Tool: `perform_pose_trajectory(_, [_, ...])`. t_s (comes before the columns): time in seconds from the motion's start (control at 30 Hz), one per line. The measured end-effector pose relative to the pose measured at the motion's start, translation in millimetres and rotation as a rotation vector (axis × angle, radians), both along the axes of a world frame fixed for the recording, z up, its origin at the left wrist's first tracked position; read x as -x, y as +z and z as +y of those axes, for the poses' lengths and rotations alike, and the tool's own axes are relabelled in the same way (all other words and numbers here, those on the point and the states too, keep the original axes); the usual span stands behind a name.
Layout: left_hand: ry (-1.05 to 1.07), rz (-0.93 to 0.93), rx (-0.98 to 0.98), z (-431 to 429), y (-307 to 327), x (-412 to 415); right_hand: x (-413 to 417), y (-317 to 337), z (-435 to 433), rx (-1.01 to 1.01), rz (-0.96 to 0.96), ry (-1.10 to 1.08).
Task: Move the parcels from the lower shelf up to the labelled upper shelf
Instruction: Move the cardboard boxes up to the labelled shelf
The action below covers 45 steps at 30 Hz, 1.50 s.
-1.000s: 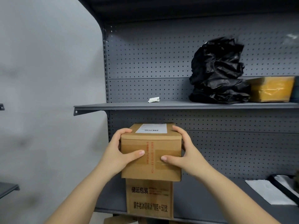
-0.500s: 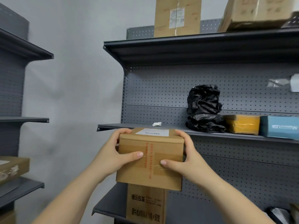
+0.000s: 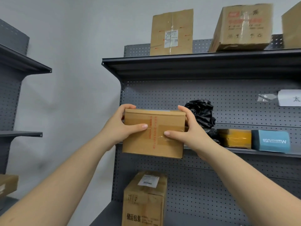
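1. Gripping a small cardboard parcel (image 3: 154, 133) from either side: left hand (image 3: 121, 126) on its left end, right hand (image 3: 187, 130) on its right end, both closed on it. Thumbs lie across the near face and almost meet at the red print and clear tape; the other fingers curl over the top edge and run out of sight behind.
2. Parcel is held in the air, level, in front of the grey perforated back panel (image 3: 179, 98), at about the height of the middle shelf (image 3: 263, 152). Whether its far side touches that shelf cannot be told; the box hides the shelf's left part.
3. Top face of the parcel is seen nearly edge-on; only a pale sliver shows there, unreadable.
4. On the middle shelf, right of the parcel: a crumpled black plastic bag (image 3: 201, 114), partly covered by the right hand; a yellow-taped package (image 3: 234, 138); a blue box (image 3: 271, 141) with white lettering that reads mirrored.
5. White paper label (image 3: 290, 97) on the back panel, cut off by the right frame edge; one character partly visible.
6. Top shelf (image 3: 195, 62) carries a tall carton (image 3: 171, 32) with a shipping label, a tilted, blurred red-printed carton (image 3: 242, 27), and a third carton's corner at the frame edge.
7. Lower shelf (image 3: 104, 216): a tall brown carton (image 3: 144, 199) with a barcode label on top and black Chinese print, its base cut off by the bottom edge.
8. Far left: a second grey rack (image 3: 19, 66), with a brown box corner (image 3: 8, 185) partly out of frame.
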<state>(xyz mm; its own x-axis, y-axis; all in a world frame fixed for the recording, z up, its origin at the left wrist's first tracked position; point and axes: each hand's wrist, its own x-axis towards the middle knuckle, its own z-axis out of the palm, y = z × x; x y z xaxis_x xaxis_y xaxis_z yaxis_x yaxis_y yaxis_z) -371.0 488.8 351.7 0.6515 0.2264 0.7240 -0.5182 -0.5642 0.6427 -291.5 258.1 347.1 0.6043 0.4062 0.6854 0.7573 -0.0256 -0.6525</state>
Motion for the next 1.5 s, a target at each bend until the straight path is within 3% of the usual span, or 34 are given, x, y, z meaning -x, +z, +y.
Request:
perform_pose_trajectory(0.27, [-0.005,-0.003,-0.069,29.5,47.7,-96.5,-81.5,38.8,28.1,-0.034,-0.009,-0.066])
perform_pose_trajectory(0.6, [-0.029,0.025,0.07,54.4,19.3,-206.4,-165.3,22.6,77.6,0.04,0.071,-0.338])
perform_pose_trajectory(0.9, [-0.11,0.111,0.07,60.8,10.9,-275.3,-215.0,11.3,96.9,0.043,0.107,-0.511])
perform_pose_trajectory(1.2, [-0.139,0.13,0.019,65.3,5.6,-267.5,-194.3,4.4,100.1,0.127,-0.168,-0.654])
perform_pose_trajectory(1.5, [-0.14,0.034,-0.05,64.4,-51.2,-162.4,-122.2,-46.9,71.6,0.088,-0.22,-0.42])
